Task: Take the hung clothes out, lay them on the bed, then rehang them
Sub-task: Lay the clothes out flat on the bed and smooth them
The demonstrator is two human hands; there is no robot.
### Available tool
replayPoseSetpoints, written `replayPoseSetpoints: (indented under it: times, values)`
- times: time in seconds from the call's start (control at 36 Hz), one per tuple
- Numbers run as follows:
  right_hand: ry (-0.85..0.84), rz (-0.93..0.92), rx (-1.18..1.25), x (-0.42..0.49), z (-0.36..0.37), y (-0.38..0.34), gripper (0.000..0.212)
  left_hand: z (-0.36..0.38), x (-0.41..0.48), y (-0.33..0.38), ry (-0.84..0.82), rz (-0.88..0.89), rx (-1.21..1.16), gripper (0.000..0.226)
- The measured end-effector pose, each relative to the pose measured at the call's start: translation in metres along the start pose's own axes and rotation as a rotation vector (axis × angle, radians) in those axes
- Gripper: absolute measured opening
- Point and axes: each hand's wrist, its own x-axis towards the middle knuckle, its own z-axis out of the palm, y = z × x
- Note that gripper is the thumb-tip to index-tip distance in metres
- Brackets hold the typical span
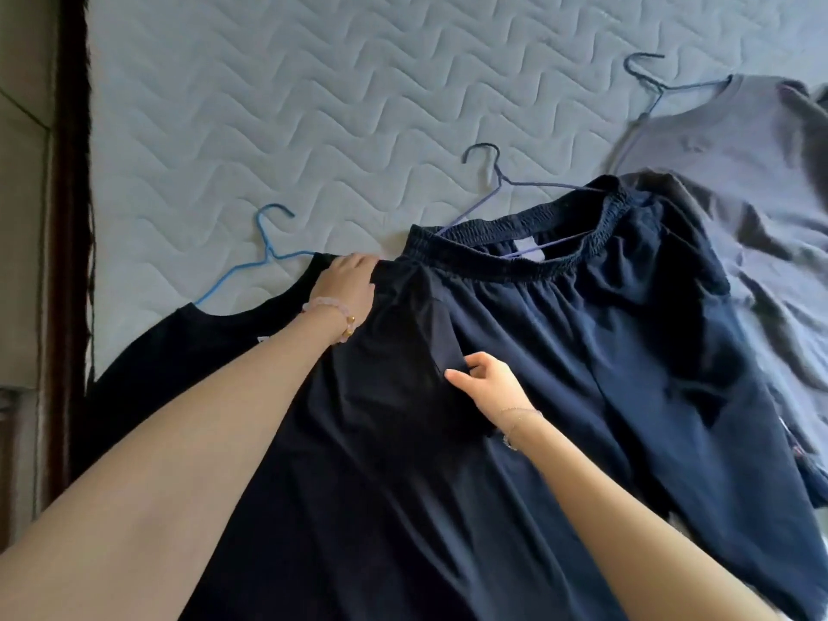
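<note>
A home bedroom, shown by the quilted mattress (313, 91) (wavy stitching) and clothes (582, 342) on wire hangers (268, 249)

I can read no words or numbers anywhere from here. A small white print (262, 339) sits on the black shirt (358, 486) toward the left edge of the bed (269, 105), mostly covered and too blurred to make out. A white label (531, 249) hangs inside the waistband of the navy trousers (582, 351) near the bed's middle, and I see no letters on it.
</note>
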Motion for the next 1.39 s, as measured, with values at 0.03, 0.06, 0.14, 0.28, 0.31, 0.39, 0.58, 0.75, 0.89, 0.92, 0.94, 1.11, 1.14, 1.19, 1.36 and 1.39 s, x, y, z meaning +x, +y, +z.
replayPoseSetpoints:
  times: [0.03,0.06,0.14,0.28,0.31,0.39,0.58,0.75,0.89,0.92,0.94,1.11,1.14,1.19,1.36,1.39]
  values:
    - [-0.028,-0.019,0.028,-0.001,-0.002,-0.002,0.013,0.0,0.008,0.003,-0.023,-0.001,0.048,0.047]
    - [-0.057,-0.039,0.054,-0.001,-0.003,-0.003,0.012,0.001,0.016,0.004,-0.039,0.002,0.098,0.046]
    - [-0.142,-0.045,0.187,0.0,-0.009,-0.003,0.012,-0.001,0.03,0.004,-0.036,0.01,0.182,0.037]
    - [-0.391,0.145,0.555,0.003,-0.018,-0.007,0.027,-0.003,0.034,-0.001,0.026,0.026,0.167,0.013]
    - [-0.439,0.176,0.597,0.002,-0.021,-0.01,0.023,-0.003,0.034,-0.003,0.039,0.027,0.147,0.011]
    - [-0.541,0.279,0.687,0.008,-0.027,-0.009,0.041,-0.004,0.033,-0.009,0.081,0.003,0.094,0.012]
    - [-0.639,0.443,0.647,0.016,-0.017,-0.009,0.031,-0.004,0.03,-0.013,0.128,-0.014,0.054,0.014]
    - [-0.582,0.348,0.644,0.013,-0.01,-0.024,0.025,-0.005,0.029,-0.013,0.148,-0.012,-0.005,0.014]
    - [-0.615,0.298,0.651,0.012,-0.015,-0.028,0.027,-0.006,0.03,-0.014,0.146,-0.008,-0.004,0.014]
    - [-0.636,0.27,0.651,0.011,-0.017,-0.028,0.026,-0.006,0.03,-0.015,0.145,-0.006,-0.003,0.015]
    - [-0.642,0.226,0.662,0.01,-0.019,-0.029,0.025,-0.006,0.03,-0.015,0.144,-0.003,-0.003,0.015]
    - [-0.424,-0.056,0.708,0.015,-0.045,-0.03,0.023,-0.009,0.032,-0.017,0.196,-0.04,-0.032,0.016]
    - [-0.422,-0.065,0.759,0.016,-0.05,-0.03,0.024,-0.01,0.033,-0.017,0.201,-0.048,-0.037,0.017]
    - [-0.428,-0.064,0.789,0.017,-0.06,-0.031,0.019,-0.012,0.034,-0.017,0.193,-0.053,-0.04,0.016]
    - [-0.11,-0.186,0.159,0.026,-0.077,-0.034,0.015,-0.011,0.037,-0.016,0.193,-0.051,-0.006,0.015]
    - [-0.031,-0.248,0.101,0.027,-0.08,-0.036,0.019,-0.01,0.037,-0.016,0.199,-0.055,0.007,0.015]
